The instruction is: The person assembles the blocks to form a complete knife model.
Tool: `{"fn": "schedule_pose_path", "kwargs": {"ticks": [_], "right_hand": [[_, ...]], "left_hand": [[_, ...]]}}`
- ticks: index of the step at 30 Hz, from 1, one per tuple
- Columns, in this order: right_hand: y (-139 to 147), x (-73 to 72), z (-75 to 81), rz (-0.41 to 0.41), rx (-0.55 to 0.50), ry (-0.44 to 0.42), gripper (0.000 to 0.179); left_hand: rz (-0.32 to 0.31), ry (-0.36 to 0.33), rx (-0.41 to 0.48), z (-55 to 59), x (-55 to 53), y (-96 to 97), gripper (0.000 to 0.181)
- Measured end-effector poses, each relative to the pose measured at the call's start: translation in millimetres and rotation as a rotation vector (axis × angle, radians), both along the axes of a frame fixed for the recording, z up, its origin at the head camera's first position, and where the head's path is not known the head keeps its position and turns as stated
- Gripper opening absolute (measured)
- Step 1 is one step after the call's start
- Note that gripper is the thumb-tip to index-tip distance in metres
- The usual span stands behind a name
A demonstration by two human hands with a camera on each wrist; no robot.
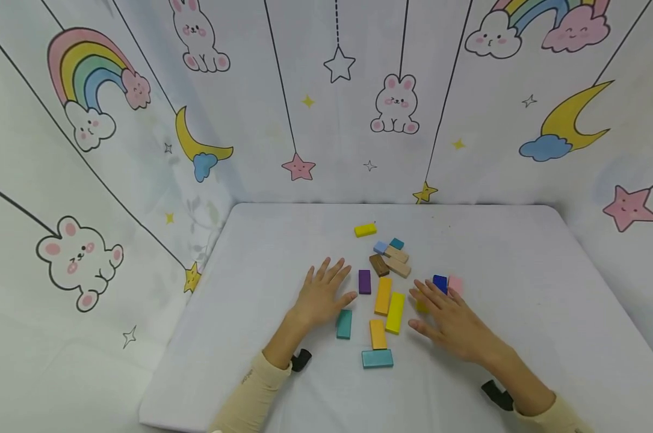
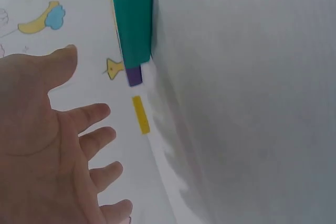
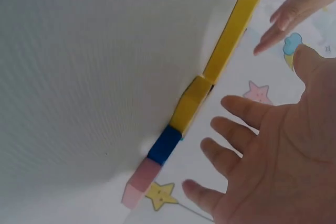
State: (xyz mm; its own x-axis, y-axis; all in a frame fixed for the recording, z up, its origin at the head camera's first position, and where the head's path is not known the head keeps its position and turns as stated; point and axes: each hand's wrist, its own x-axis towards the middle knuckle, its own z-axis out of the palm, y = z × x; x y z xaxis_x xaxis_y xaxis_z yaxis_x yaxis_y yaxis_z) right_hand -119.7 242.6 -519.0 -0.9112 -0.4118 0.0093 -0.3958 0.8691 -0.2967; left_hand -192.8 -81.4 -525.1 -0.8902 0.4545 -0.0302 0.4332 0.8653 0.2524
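Left hand (image 1: 322, 296): fingers spread, grasping nothing, beside a teal block (image 1: 344, 325) and near a purple block (image 1: 365, 282). Right hand (image 1: 458, 325): likewise released and spread, near a blue block (image 1: 440, 283) and a pink block (image 1: 455, 284) that stand side by side. Between the hands, the white table (image 1: 239, 258) carries a long orange block (image 1: 383, 296) and a long yellow block (image 1: 395, 313); beyond these lie a dark brown block (image 1: 379, 265) and two tan blocks (image 1: 398, 266).

Booth-like nook: cartoon-print walls (image 1: 337, 126) around white table (image 1: 499, 258).
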Motion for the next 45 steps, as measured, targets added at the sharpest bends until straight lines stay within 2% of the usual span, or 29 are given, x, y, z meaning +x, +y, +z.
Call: {"fn": "schedule_pose_path", "kwargs": {"ticks": [9,14,22,28,36,45], "right_hand": [[-7.0,8.6,-4.3,0.028,0.024,0.015,0.075],[-10.8,10.4,-5.5,0.078,0.002,0.009,0.070],[-8.5,10.5,-8.0,0.128,0.008,0.015,0.065],[-6.9,10.6,-8.4,0.133,-0.002,0.004,0.067],[-8.8,9.2,-7.6,0.136,0.008,-0.020,0.072],[-10.3,10.0,-5.2,0.131,0.018,-0.025,0.072]], "left_hand": [[-0.072,0.016,-0.041,8.3,20.3,19.8,0.073],[-0.117,0.011,-0.092,8.5,29.8,29.7,0.072],[-0.243,-0.029,-0.085,5.7,46.5,45.5,0.066],[-0.328,-0.034,-0.088,6.5,58.5,53.4,0.071],[-0.354,-0.014,-0.127,7.2,64.8,55.5,0.075],[-0.333,-0.029,-0.132,10.6,66.8,54.5,0.077]]}}
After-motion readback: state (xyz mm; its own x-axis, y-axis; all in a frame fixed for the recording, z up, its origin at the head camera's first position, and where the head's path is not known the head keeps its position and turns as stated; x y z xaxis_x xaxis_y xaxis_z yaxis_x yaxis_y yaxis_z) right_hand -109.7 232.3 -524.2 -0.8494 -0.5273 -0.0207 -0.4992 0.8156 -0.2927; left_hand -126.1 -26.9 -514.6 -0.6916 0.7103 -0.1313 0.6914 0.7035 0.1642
